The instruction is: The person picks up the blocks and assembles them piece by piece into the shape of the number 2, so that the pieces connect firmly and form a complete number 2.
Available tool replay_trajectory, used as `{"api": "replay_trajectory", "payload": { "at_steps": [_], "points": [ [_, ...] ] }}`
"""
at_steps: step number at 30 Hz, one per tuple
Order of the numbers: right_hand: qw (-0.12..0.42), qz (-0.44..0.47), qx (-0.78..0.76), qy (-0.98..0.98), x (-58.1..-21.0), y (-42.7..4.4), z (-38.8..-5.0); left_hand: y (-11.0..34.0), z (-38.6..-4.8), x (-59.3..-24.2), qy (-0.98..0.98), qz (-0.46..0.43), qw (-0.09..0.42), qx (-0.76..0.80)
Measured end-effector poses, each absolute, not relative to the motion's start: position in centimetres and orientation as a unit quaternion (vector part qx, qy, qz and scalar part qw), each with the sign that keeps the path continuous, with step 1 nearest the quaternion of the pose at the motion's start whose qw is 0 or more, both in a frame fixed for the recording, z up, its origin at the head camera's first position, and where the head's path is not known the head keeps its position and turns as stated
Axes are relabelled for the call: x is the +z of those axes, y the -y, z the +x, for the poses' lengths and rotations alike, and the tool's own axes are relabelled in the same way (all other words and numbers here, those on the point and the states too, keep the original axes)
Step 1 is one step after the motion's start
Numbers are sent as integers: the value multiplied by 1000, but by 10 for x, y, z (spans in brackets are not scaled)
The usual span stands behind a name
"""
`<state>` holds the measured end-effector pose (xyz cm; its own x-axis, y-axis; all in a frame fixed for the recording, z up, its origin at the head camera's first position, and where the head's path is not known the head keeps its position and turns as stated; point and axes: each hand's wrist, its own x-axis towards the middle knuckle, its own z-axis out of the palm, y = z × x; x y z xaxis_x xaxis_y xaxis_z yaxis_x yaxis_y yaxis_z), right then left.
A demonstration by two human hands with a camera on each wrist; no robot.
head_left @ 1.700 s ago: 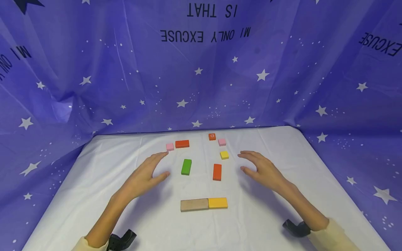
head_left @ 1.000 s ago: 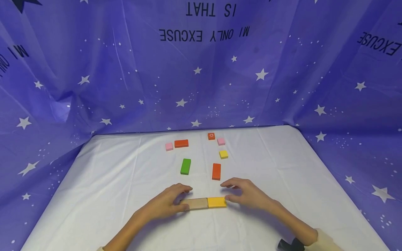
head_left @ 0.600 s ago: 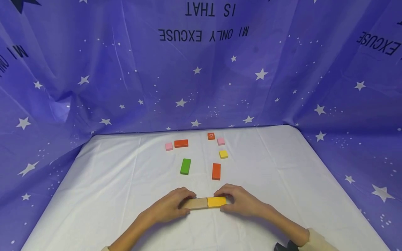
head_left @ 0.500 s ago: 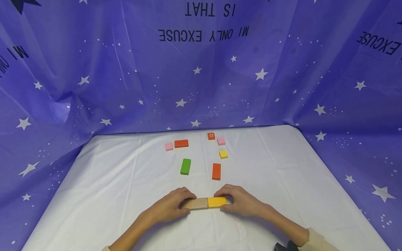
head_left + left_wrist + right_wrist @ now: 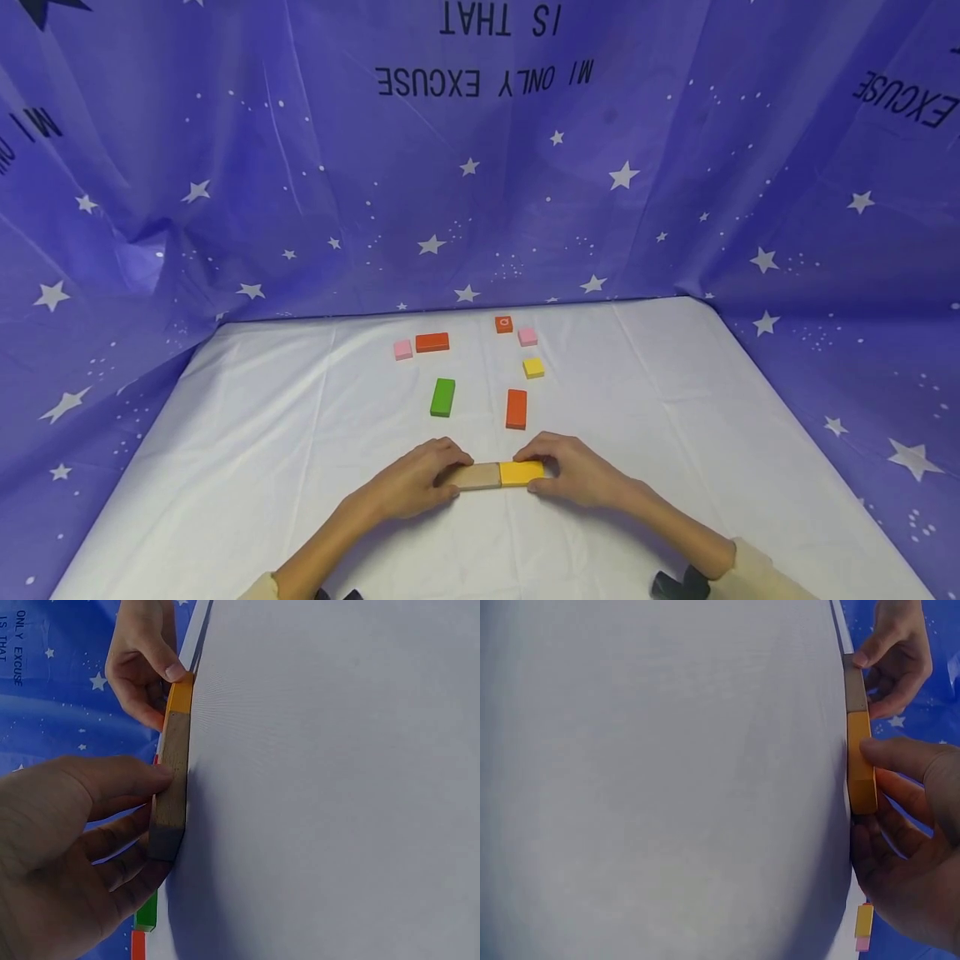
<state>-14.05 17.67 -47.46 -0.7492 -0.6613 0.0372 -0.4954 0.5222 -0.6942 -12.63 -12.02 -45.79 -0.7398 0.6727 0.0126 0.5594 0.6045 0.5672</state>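
Note:
A plain wooden block [image 5: 480, 476] and an orange-yellow block [image 5: 521, 474] lie end to end in one row near the front of the table. My left hand [image 5: 412, 482] pinches the wooden block at its left end, thumb on the near side and fingers on the far side. At the other end my right hand [image 5: 581, 473] grips the yellow block the same way. In the left wrist view the wooden block [image 5: 174, 772] touches the yellow one [image 5: 181, 697]; the right wrist view shows the yellow block [image 5: 861, 761] under my right thumb.
Beyond the hands lie a green block [image 5: 442, 397] and a red block [image 5: 516, 409]. Farther back are a small yellow block [image 5: 533, 367], two pink blocks [image 5: 402, 350] [image 5: 527, 337], a red block [image 5: 432, 342] and a small orange-red one [image 5: 504, 324]. A purple starred curtain [image 5: 465, 208] hangs behind.
Both hands have come in from the sides and taken hold of the row's two ends. Since half a second ago, the row has shifted slightly away from me and to the right.

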Motion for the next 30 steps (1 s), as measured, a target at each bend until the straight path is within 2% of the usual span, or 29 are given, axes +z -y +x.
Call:
{"api": "replay_trajectory", "payload": {
  "at_steps": [30],
  "points": [
    [91,-292,-369,-877,-482,-144,-135,122,-131,-462,-883,352,105,292]
  ]
}}
